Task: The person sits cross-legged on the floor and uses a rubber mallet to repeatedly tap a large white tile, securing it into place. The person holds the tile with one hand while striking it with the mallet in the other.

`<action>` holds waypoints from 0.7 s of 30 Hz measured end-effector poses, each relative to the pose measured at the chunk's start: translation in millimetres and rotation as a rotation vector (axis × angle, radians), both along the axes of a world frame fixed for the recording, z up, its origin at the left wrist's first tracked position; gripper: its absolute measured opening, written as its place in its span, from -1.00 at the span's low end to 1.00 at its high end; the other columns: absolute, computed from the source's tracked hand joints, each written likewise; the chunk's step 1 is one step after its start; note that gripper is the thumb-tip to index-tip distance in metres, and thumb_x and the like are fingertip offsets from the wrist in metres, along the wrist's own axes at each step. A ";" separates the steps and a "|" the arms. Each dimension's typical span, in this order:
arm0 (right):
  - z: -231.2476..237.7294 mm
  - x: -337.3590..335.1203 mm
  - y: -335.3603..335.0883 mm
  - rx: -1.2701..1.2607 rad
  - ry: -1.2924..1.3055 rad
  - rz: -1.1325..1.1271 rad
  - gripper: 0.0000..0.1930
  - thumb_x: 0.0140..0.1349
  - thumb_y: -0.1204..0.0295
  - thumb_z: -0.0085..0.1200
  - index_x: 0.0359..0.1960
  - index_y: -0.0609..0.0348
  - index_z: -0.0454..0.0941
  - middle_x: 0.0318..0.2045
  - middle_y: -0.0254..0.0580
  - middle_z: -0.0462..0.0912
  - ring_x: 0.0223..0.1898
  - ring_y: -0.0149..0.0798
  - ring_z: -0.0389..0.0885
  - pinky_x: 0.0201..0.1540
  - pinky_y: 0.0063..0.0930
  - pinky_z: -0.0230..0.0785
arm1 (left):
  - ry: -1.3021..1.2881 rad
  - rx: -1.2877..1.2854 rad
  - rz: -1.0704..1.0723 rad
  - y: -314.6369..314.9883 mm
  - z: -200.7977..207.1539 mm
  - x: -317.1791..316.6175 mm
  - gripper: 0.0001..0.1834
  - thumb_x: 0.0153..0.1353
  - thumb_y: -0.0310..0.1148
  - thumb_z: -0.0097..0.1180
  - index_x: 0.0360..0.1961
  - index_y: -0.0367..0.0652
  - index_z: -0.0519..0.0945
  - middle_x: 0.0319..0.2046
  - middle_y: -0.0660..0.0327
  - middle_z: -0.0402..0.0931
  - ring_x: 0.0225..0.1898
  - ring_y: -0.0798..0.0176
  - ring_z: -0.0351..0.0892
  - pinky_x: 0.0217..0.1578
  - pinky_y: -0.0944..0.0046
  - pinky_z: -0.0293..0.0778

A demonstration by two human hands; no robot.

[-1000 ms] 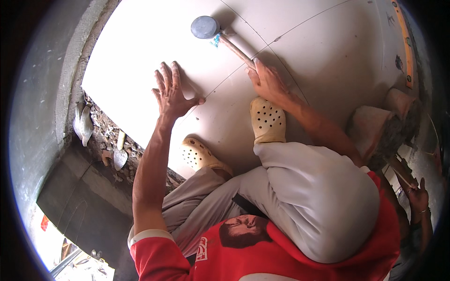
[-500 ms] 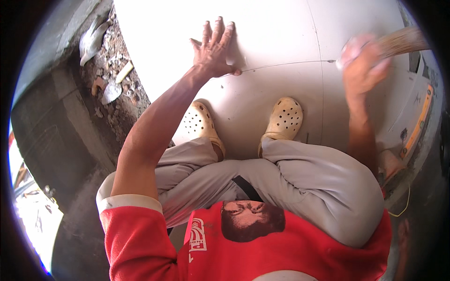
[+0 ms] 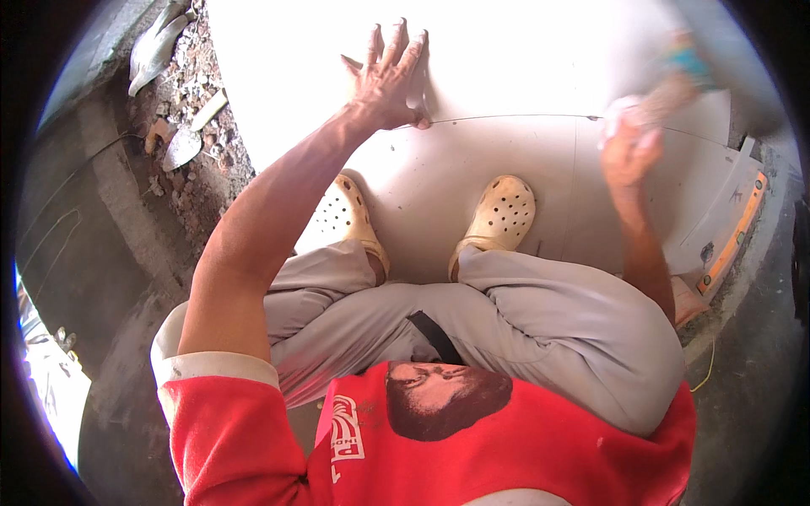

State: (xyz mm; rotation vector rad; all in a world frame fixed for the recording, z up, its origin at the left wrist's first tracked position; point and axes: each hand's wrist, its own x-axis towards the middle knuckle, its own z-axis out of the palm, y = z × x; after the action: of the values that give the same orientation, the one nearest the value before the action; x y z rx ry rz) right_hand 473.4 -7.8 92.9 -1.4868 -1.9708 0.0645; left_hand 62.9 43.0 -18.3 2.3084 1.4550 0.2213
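Observation:
My left hand (image 3: 390,84) lies on a large white panel (image 3: 498,156), fingers spread and holding nothing. Its thumb rests beside a thin dark line (image 3: 515,115) that runs across the panel. At the right, my right hand (image 3: 629,156) is closed around a brown, wood-like tool (image 3: 662,103) with a teal band. Motion smears this tool, and I cannot make out its kind or its far end. Something pale shows at the fingers, too blurred to name. A second thin line crosses the first near my right hand.
My feet, in cream clogs (image 3: 502,211), stand on the panel's near part. Rubble (image 3: 202,126) with a trowel-like blade (image 3: 182,148) lies along the left edge. An orange spirit level (image 3: 732,236) and a reddish block (image 3: 690,305) sit at the right edge.
The tool in my right hand has swung from pointing right to pointing up and right, bringing its teal band into view. My left hand keeps its place on the panel.

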 end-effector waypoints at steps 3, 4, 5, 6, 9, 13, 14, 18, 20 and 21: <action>-13.3 2.7 -13.5 -0.654 -0.301 -0.005 -0.71 0.56 0.42 0.07 0.07 0.47 0.61 -0.48 0.00 0.65 -0.49 -0.09 0.63 -0.23 -0.14 0.60 | 0.104 -0.089 -0.015 8.7 10.8 5.8 0.67 -0.36 0.21 0.74 0.72 0.32 -0.16 0.73 0.16 -0.43 0.70 -0.27 -0.49 0.43 -0.89 -0.15; -10.6 6.8 -14.6 -0.590 -0.175 0.004 -0.66 0.55 0.36 0.09 0.09 0.49 0.60 -0.41 0.10 0.68 -0.41 -0.08 0.68 -0.21 -0.15 0.59 | 0.127 -0.138 -0.014 12.3 14.7 6.4 0.68 -0.36 0.21 0.74 0.72 0.32 -0.18 0.73 0.16 -0.43 0.70 -0.28 -0.49 0.42 -0.90 -0.13; -6.2 11.4 -14.2 -0.592 -0.056 -0.001 -0.60 0.55 0.30 0.10 0.11 0.51 0.60 -0.35 0.21 0.71 -0.33 -0.07 0.73 -0.19 -0.16 0.59 | 0.107 -0.108 -0.001 12.6 17.9 7.8 0.68 -0.35 0.21 0.74 0.72 0.33 -0.19 0.73 0.15 -0.43 0.70 -0.28 -0.48 0.42 -0.90 -0.12; 0.9 16.1 -14.0 -0.540 0.112 -0.036 -0.54 0.55 0.24 0.11 0.14 0.53 0.59 -0.29 0.31 0.74 -0.25 -0.06 0.78 -0.17 -0.17 0.59 | 0.239 -0.169 0.024 16.8 20.7 6.7 0.69 -0.35 0.22 0.74 0.72 0.34 -0.20 0.73 0.16 -0.42 0.70 -0.28 -0.48 0.42 -0.90 -0.11; 13.4 30.0 -7.1 -0.429 0.116 -0.024 -0.53 0.55 0.21 0.09 0.14 0.50 0.59 -0.32 0.25 0.74 -0.28 -0.11 0.76 -0.19 -0.17 0.57 | -0.062 0.070 -0.016 15.1 23.9 8.0 0.69 -0.34 0.23 0.74 0.72 0.39 -0.23 0.73 0.18 -0.44 0.70 -0.28 -0.48 0.40 -0.91 -0.08; -0.2 30.7 -15.5 -0.310 0.163 -0.046 -0.61 0.57 0.29 0.08 0.05 0.53 0.56 -0.44 0.08 0.66 -0.43 -0.12 0.67 -0.33 -0.18 0.51 | 0.076 -0.025 0.045 4.1 30.9 12.5 0.70 -0.38 0.21 0.76 0.72 0.42 -0.20 0.74 0.21 -0.45 0.71 -0.25 -0.48 0.42 -0.89 -0.08; -5.8 29.8 -19.4 -0.387 0.051 -0.013 -0.62 0.57 0.31 0.08 0.04 0.55 0.56 -0.46 0.06 0.65 -0.47 -0.15 0.65 -0.36 -0.19 0.49 | 0.050 -0.033 0.038 5.1 34.0 12.7 0.70 -0.39 0.21 0.76 0.72 0.41 -0.19 0.74 0.21 -0.44 0.71 -0.25 -0.48 0.42 -0.89 -0.09; -12.7 24.6 -38.3 -0.426 -0.073 -0.044 -0.58 0.55 0.32 0.10 0.13 0.59 0.55 -0.38 0.18 0.72 -0.44 -0.13 0.69 -0.33 -0.22 0.52 | 0.250 -0.270 -0.005 9.7 42.4 16.3 0.70 -0.39 0.21 0.76 0.72 0.38 -0.19 0.74 0.21 -0.43 0.71 -0.26 -0.47 0.42 -0.89 -0.07; -3.0 23.7 -47.1 -0.660 0.125 -0.180 -0.53 0.49 0.25 0.16 0.15 0.53 0.57 -0.22 0.40 0.74 -0.20 0.24 0.79 -0.06 -0.08 0.61 | 0.262 -0.229 0.028 12.3 40.3 15.0 0.68 -0.35 0.21 0.75 0.72 0.38 -0.19 0.73 0.21 -0.42 0.71 -0.25 -0.47 0.43 -0.87 -0.07; 2.1 21.7 -52.4 -0.693 0.137 -0.198 -0.54 0.50 0.27 0.16 0.16 0.52 0.56 -0.22 0.40 0.74 -0.20 0.24 0.78 -0.07 -0.07 0.61 | 0.200 -0.228 0.024 15.0 36.5 13.7 0.67 -0.34 0.21 0.75 0.72 0.38 -0.19 0.73 0.22 -0.42 0.71 -0.25 -0.47 0.43 -0.87 -0.08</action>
State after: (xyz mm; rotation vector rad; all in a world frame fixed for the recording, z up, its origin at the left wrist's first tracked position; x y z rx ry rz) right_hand 495.1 -60.1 95.0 -2.0293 -1.7579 0.8085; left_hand 76.6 58.0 18.2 2.1779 1.5153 -0.1655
